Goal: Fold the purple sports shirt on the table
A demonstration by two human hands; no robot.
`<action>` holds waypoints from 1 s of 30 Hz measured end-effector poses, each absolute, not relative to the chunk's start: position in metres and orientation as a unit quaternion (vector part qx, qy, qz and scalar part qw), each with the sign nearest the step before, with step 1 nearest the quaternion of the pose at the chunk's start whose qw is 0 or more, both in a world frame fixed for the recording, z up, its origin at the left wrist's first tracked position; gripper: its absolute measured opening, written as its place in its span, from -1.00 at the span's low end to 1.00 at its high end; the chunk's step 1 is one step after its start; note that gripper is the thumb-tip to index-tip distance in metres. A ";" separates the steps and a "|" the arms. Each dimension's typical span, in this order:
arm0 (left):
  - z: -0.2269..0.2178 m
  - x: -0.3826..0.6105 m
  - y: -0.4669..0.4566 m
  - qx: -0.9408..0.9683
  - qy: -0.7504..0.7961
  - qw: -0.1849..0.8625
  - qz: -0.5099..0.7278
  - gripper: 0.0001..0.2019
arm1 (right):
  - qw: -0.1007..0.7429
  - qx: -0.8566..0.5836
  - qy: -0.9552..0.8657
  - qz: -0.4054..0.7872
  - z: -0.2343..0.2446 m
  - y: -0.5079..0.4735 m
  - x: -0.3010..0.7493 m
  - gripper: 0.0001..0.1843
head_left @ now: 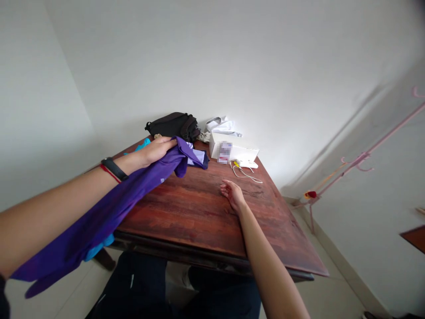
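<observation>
My left hand (156,149) reaches over the far left part of a dark wooden table (199,212) with its fingers closed on a purple garment (133,190). The garment hangs under my forearm and trails off the table's left edge. A bit of light blue cloth (143,144) shows behind my wrist. My right hand (232,194) rests on the middle of the tabletop, palm down, fingers loosely apart, holding nothing.
At the table's back edge lie a black bag (174,125), white cloth (223,126), a white box (232,153) and a white cable (245,173). A pink clothes hanger (361,158) leans against the right wall. My dark-trousered legs (149,288) are below the table.
</observation>
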State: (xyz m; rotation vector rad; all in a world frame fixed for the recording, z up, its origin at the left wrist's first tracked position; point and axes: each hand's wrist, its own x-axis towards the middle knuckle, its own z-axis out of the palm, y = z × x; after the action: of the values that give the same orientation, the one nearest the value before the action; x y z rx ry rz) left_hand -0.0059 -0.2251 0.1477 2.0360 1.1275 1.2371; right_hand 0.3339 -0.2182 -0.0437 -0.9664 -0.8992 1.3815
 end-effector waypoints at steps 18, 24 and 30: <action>0.249 0.084 -0.267 0.734 0.271 0.440 0.441 -0.47 | 0.323 -0.185 -0.562 0.739 -0.004 -0.271 0.320 0.15; 0.238 0.079 -0.248 0.727 0.266 0.465 0.429 -0.41 | 0.230 -0.156 -0.621 0.733 -0.004 -0.274 0.317 -0.08; 0.235 0.077 -0.227 0.716 0.281 0.450 0.453 -0.40 | 0.240 -0.144 -0.604 0.746 -0.019 -0.271 0.307 -0.08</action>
State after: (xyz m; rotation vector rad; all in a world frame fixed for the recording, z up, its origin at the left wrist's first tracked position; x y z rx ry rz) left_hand 0.0775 -0.2271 0.2349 1.7705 0.6944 1.1210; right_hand 0.3069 -0.2711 -0.0191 -0.3953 -1.6532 2.0408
